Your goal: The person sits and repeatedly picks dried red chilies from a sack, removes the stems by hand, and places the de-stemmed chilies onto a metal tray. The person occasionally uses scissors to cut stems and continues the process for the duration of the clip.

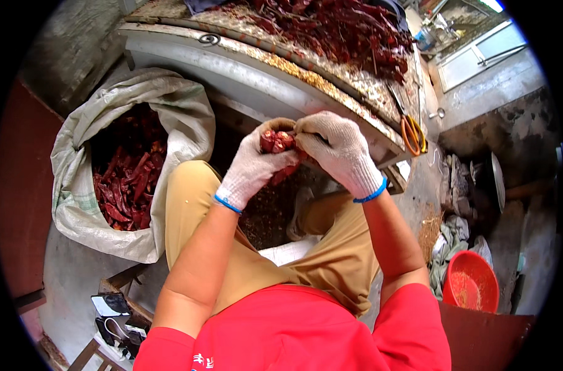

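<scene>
Both my hands wear white knitted gloves with blue cuffs and meet above my knees. My left hand [252, 164] is closed round a small bunch of dried red chili peppers [277, 141], their pale stem ends facing up. Fingers pinched, my right hand [338, 147] grips at the right side of the same bunch; its fingertips are partly hidden. At my left knee stands a white woven sack [68, 179] with its rim rolled down, and dried chili peppers [125, 188] lie inside it. A large heap of dried chili peppers [337, 34] covers the bench ahead.
The worn bench [244, 34] runs across in front of me, littered with flakes. Scissors with orange handles [410, 133] lie at its right end. A red basin [482, 281] sits at the lower right beside crumpled cloth [449, 244]. Small black items [117, 321] are at lower left.
</scene>
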Demonstrator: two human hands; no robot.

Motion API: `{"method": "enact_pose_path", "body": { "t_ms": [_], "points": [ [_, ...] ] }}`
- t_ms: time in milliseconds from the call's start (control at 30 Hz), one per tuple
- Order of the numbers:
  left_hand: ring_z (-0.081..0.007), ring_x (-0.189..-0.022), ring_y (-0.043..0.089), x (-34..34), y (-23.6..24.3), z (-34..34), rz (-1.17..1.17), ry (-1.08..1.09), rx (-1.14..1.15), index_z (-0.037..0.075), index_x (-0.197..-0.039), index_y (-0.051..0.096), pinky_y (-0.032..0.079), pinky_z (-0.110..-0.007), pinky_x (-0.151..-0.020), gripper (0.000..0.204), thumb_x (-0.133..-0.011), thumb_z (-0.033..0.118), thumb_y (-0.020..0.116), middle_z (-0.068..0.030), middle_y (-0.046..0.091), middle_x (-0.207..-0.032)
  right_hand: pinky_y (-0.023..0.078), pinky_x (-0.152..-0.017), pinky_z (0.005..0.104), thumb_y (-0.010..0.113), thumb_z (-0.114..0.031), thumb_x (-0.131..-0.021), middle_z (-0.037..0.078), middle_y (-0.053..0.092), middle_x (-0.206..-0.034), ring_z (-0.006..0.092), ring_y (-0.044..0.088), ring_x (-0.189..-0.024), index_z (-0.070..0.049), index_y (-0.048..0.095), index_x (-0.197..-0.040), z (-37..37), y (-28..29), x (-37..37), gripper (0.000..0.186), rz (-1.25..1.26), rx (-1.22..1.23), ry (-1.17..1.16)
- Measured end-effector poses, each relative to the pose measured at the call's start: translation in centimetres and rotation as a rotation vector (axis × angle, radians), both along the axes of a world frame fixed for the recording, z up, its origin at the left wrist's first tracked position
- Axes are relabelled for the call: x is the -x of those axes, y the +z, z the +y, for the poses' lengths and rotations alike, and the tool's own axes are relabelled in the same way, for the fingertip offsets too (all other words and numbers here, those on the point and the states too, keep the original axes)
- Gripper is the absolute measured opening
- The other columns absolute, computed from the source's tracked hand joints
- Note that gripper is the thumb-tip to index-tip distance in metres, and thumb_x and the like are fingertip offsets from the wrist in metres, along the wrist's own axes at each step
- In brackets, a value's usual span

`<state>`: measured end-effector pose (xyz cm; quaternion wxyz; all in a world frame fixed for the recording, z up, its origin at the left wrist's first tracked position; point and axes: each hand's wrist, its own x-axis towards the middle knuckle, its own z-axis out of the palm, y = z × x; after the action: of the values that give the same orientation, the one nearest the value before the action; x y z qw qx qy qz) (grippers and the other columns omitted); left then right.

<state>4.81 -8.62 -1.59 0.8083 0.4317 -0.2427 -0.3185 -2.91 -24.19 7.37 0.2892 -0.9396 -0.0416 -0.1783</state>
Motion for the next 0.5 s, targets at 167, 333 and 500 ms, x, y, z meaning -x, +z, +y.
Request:
{"method": "enact_pose_path", "body": {
  "t_ms": [167, 333, 500],
  "points": [
    [-0.0174, -0.101, 0.067, 0.1, 0.9, 0.9, 0.227, -0.187, 0.192, -0.002, -0.131, 0.056, 0.057, -0.033, -0.090, 0.047, -0.087, 0.001, 0.073, -0.0083, 0.068, -0.114, 0.054, -0.072, 0.0397, 0.069, -0.013, -0.086, 0.016, 0.068, -0.089, 0.0348, 0.068, -0.083, -0.006, 0.071, -0.098, -0.8, -0.3, 0.0, 0.014, -0.087, -0.006, 0.156],
    [-0.0222, -0.099, 0.069, 0.2, 0.4, 1.2, 0.361, -0.271, 0.243, -0.003, -0.128, 0.057, 0.059, -0.037, -0.089, 0.040, -0.090, 0.001, 0.068, -0.0117, 0.068, -0.111, 0.054, -0.072, 0.0405, 0.068, -0.012, -0.087, 0.014, 0.068, -0.091, 0.0349, 0.067, -0.084, -0.009, 0.071, -0.103, -0.3, -0.3, -0.2, 0.017, -0.149, 0.088, 0.234],
    [-0.0183, -0.093, 0.069, -0.4, 0.3, 1.6, 0.278, -0.225, 0.068, -0.001, -0.117, 0.062, 0.058, -0.033, -0.085, 0.029, -0.089, 0.001, 0.070, -0.0084, 0.069, -0.103, 0.054, -0.071, 0.0426, 0.067, -0.017, -0.088, 0.013, 0.068, -0.093, 0.0347, 0.067, -0.085, -0.010, 0.070, -0.104, 0.0, 0.0, -0.6, 0.017, -0.107, 0.220, 0.233]
  ]
}}
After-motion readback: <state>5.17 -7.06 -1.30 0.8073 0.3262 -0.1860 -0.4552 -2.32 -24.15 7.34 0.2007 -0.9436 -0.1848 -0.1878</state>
